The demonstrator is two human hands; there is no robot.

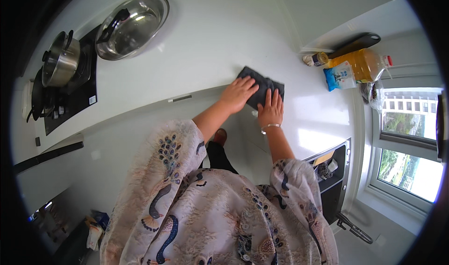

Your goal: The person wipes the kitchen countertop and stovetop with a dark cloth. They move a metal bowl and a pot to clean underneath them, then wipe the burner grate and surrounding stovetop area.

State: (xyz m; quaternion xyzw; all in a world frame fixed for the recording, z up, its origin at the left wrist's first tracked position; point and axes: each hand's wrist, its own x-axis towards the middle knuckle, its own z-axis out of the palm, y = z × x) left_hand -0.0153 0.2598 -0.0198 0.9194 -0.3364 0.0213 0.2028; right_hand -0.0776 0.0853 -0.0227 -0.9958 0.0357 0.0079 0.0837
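My left hand and right hand both lie flat, fingers spread, pressing a dark cloth on the white counter; neither grasps it. The wok to my left looks empty. A pot sits on the stove, contents hidden. An oil bottle holds yellow oil.
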